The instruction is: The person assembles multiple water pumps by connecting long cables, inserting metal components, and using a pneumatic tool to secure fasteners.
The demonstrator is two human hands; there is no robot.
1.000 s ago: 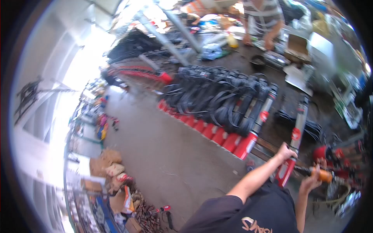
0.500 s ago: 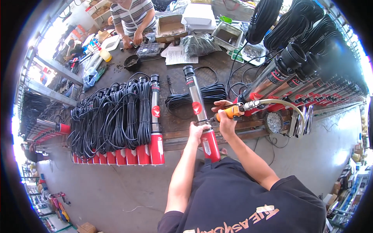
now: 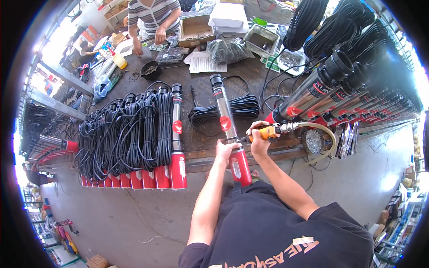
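A submersible pump [image 3: 225, 114] with a silver tube and red lower section lies over the table's front edge, its red end toward my body. My left hand [image 3: 225, 151] is wrapped round it where silver meets red. An orange air screwdriver [image 3: 270, 132] is gripped in my right hand [image 3: 258, 144]. Its tip points left at the pump's side, close to my left fingers; the exact contact point is too small to make out. From the tool's rear, a pale air hose [image 3: 334, 142] curves right and down. Behind the pump lies a coiled black cable [image 3: 243, 108].
Left, a row of similar pumps [image 3: 178, 166] carries bundled black cables [image 3: 125, 134]. More pumps [image 3: 308, 96] stand at right, beside a bowl of small metal parts [image 3: 313, 141] and metal strips [image 3: 346, 140]. Across the table [image 3: 178, 76], another person [image 3: 154, 20] works near a cardboard box [image 3: 195, 27].
The screwdriver has shifted slightly down, and my right fingers have closed more round it. Its hose has swung left and lower. The other person's hands have moved apart.
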